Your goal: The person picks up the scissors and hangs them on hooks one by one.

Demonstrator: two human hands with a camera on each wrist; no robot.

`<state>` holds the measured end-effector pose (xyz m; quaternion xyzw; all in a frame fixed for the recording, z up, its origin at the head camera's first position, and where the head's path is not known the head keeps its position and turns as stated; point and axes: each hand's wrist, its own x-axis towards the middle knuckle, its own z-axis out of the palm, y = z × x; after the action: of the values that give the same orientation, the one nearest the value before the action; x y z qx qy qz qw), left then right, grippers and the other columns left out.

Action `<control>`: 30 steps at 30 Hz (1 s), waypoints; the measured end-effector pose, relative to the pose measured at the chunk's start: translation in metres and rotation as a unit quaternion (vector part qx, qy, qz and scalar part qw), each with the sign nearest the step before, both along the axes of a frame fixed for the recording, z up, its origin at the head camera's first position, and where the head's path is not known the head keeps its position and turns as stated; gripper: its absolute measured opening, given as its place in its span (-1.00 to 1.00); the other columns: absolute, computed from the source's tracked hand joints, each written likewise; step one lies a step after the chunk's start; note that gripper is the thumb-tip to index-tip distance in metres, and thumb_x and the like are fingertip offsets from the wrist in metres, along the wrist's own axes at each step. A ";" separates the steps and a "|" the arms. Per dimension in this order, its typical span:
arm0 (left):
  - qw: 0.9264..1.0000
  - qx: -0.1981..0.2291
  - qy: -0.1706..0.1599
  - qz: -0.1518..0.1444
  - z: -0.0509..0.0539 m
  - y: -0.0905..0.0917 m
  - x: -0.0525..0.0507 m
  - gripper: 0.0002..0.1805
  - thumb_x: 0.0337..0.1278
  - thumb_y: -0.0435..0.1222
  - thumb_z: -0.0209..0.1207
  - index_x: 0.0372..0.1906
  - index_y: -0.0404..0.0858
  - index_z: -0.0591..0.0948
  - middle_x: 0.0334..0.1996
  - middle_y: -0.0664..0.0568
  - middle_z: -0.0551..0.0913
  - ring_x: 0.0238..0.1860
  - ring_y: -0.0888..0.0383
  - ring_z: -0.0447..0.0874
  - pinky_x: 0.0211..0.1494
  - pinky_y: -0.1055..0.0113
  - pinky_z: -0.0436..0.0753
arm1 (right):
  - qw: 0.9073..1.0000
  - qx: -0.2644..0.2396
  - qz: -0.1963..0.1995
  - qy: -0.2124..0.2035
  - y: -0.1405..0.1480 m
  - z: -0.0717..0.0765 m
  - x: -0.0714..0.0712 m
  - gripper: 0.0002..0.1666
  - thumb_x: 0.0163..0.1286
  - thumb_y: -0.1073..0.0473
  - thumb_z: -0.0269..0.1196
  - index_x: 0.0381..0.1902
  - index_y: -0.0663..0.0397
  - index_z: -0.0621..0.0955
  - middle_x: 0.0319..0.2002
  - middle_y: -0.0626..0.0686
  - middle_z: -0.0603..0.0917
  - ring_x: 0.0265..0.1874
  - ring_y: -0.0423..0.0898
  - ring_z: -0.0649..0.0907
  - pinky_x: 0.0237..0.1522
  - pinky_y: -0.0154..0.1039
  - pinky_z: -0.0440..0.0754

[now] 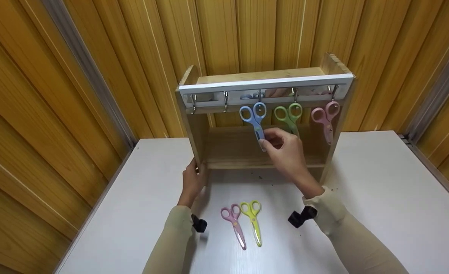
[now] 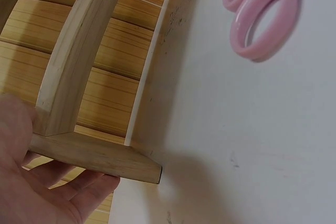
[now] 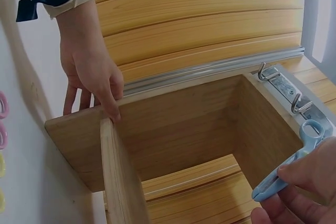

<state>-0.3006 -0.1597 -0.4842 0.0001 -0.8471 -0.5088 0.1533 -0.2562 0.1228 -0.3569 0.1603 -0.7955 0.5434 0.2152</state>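
My right hand (image 1: 288,153) pinches a pair of blue scissors (image 1: 257,127) by its blade end, between thumb and fingers. One handle loop is at the middle hook (image 1: 259,94) of a metal hook rail; I cannot tell whether its weight rests there. Lower down on the left, my left hand (image 1: 193,179) grips the side panel of a wooden shelf (image 1: 198,133), with its fingers wrapped under the edge in the left wrist view. Green scissors (image 1: 291,118) and pink scissors (image 1: 326,118) hang from the two hooks on the right. The green blade is partly hidden behind my right hand.
Another pink pair of scissors (image 1: 234,222) and a yellow pair (image 1: 253,219) lie on the white table (image 1: 156,213) in front of the shelf. Two bare hooks (image 1: 225,101) are on the rail's left. Wood-slatted walls (image 1: 255,34) stand behind and at both sides.
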 end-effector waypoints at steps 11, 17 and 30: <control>1.000 -0.006 0.013 -0.001 0.001 0.001 0.000 -0.49 0.59 -0.23 0.01 0.48 -0.31 0.40 0.27 -0.25 0.60 0.15 -0.10 0.69 0.12 0.00 0.67 | 1.000 -0.013 -0.004 0.017 -0.005 -0.004 -0.006 -0.85 0.41 0.27 0.37 -0.10 0.19 0.73 -0.30 0.04 0.75 -0.34 -0.09 0.68 -0.25 -0.37 0.64; 1.000 -0.014 0.010 0.003 0.001 0.001 0.000 -0.50 0.60 -0.22 0.00 0.48 -0.31 0.40 0.27 -0.26 0.60 0.18 -0.12 0.68 0.12 0.01 0.67 | 1.000 -0.015 -0.005 0.012 -0.006 -0.009 -0.009 -0.88 0.40 0.27 0.38 -0.14 0.17 0.74 -0.34 0.02 0.75 -0.38 -0.09 0.67 -0.31 -0.36 0.62; 0.999 -0.008 0.032 -0.005 -0.001 0.000 0.000 -0.51 0.57 -0.29 0.01 0.45 -0.39 0.41 0.23 -0.30 0.61 0.15 -0.13 0.69 0.10 0.01 0.68 | 1.000 -0.002 -0.022 0.018 -0.005 -0.018 -0.012 -0.86 0.41 0.27 0.37 -0.14 0.23 0.73 -0.31 0.06 0.75 -0.35 -0.08 0.67 -0.28 -0.31 0.61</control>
<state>-0.3005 -0.1597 -0.4853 -0.0214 -0.8460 -0.5021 0.1782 -0.2678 0.1176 -0.3747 0.1522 -0.7938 0.5371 0.2412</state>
